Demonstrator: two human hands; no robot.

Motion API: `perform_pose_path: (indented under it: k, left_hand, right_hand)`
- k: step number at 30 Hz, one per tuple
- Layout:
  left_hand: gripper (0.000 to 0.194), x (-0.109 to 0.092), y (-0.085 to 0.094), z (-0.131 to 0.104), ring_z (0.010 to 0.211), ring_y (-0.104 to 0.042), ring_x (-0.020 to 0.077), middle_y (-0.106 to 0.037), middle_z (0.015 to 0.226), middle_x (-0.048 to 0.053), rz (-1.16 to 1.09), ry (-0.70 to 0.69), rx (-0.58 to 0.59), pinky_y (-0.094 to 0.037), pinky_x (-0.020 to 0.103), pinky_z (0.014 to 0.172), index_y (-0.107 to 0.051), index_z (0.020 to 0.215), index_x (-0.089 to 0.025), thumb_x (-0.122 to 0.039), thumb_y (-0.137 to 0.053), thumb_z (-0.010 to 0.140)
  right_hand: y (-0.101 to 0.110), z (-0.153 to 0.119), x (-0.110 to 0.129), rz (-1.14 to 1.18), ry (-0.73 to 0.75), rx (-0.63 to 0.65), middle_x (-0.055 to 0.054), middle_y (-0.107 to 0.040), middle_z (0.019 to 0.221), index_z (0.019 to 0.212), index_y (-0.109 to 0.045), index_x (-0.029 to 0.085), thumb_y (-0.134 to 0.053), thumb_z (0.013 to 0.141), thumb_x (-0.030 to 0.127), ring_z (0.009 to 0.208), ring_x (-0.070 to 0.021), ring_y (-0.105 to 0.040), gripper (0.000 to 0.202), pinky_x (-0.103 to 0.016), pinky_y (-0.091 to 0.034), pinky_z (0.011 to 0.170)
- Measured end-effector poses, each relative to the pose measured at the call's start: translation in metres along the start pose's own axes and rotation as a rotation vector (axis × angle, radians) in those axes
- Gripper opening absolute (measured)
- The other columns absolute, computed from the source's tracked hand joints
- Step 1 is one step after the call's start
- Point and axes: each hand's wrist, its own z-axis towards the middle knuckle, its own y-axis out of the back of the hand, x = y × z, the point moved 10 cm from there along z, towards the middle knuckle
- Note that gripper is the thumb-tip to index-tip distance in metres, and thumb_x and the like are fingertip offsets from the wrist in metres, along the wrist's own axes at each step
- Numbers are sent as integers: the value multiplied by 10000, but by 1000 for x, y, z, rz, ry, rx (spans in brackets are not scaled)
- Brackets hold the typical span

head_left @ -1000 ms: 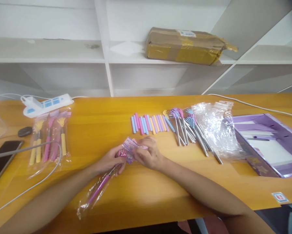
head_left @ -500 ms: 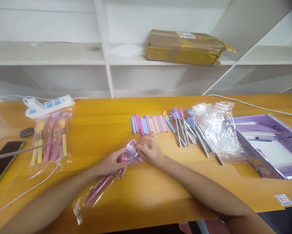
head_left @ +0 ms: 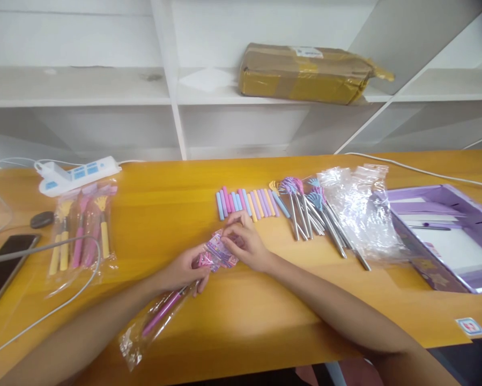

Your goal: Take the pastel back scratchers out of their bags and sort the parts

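My left hand is closed round a clear plastic bag that holds a stick with a pink handle. At the bag's upper end is a purple and pink printed header. The fingers of my right hand pinch this header at its right side. Beyond my hands lies a row of pink, blue, yellow and purple tubes. To the right, metal rods with coloured hand-shaped heads lie in a pile, beside a heap of clear bags.
At the left are bagged sticks, a power strip, a phone, a black oval object and cables. A purple box stands at the right. A taped parcel rests on the shelf behind.
The fingers of my right hand have shifted slightly on the header, and more of its printed face shows. My left hand keeps its hold on the bag. The view has moved slightly.
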Motion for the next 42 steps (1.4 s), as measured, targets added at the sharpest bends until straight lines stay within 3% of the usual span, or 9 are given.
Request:
perform_pose_path:
  k: [6, 11, 14, 17, 21, 29, 33, 37, 42]
  left_hand:
    - [440, -1, 2, 0, 409, -571, 124, -668, 602, -8, -20, 5, -20, -454, 188, 418, -548, 1237, -149, -477, -696, 984]
    - [412, 5, 4, -1, 428, -583, 128, -673, 615, -1, -25, 17, -23, -469, 190, 435, -546, 1251, -155, -443, -685, 990]
    - [394, 7, 5, -1, 432, -583, 127, -682, 633, 4, -27, 20, -22, -466, 185, 432, -541, 1260, -165, -433, -672, 1002]
    - [370, 6, 4, -1, 426, -583, 127, -679, 626, 0, -20, 26, -16, -459, 183, 428, -546, 1229, -172, -441, -669, 1006]
    - [380, 3, 4, -1, 423, -584, 128, -676, 619, -4, -13, 11, -17, -467, 188, 428, -547, 1201, -173, -473, -672, 1005]
    - [517, 3, 4, -1, 420, -589, 131, -689, 634, 0, 2, 2, -11, -479, 189, 420, -517, 1384, -160, -474, -678, 1007]
    - [498, 0, 3, 0, 418, -580, 125, -683, 626, 0, -1, -8, -15, -491, 191, 426, -525, 1337, -149, -483, -679, 1002]
    - [516, -4, 4, 2, 417, -559, 117, -672, 610, -3, -23, -33, -26, -476, 187, 421, -529, 1269, -137, -532, -693, 981]
    - [558, -3, 5, 0, 418, -557, 119, -663, 598, -19, -42, -26, -30, -454, 174, 410, -481, 1374, -144, -500, -683, 994]
  right_hand:
    - [13, 7, -11, -7, -93, -70, -102, -519, 1115, 969, -691, 216, -634, 1036, 278, 1127, -244, -565, 107, -456, -533, 1013]
    - [8, 12, -3, -26, -68, 100, -90, -542, 1111, 952, -675, 217, -620, 1046, 293, 1136, -233, -571, 133, -437, -519, 1020]
    - [6, 10, 6, -136, -14, 125, -100, -546, 1170, 1045, -644, 232, -709, 982, 294, 1194, -268, -556, 110, -470, -496, 1020]
    - [7, 8, 14, -277, 79, 71, -103, -555, 1203, 1105, -603, 245, -720, 939, 189, 1216, -287, -555, 210, -493, -444, 1021]
    - [10, 6, 19, -303, 131, 7, -92, -548, 1204, 997, -601, 233, -584, 953, 42, 1225, -270, -558, 196, -478, -420, 1014]
    - [8, 13, 5, 3, -64, 135, -81, -563, 1142, 971, -672, 222, -661, 998, 225, 1169, -244, -571, 30, -463, -486, 1039]
    - [0, 13, -3, 107, -119, 185, -76, -577, 1133, 972, -699, 214, -675, 1010, 267, 1120, -218, -592, 69, -425, -505, 1012]
    - [-2, 11, -10, 178, -184, 106, -82, -548, 1117, 967, -717, 208, -651, 1032, 341, 1121, -217, -573, 161, -421, -490, 1051]
    - [10, 10, -33, 228, -348, -3, -78, -532, 1115, 929, -721, 214, -653, 1013, 449, 1125, -231, -570, 258, -441, -464, 1092]
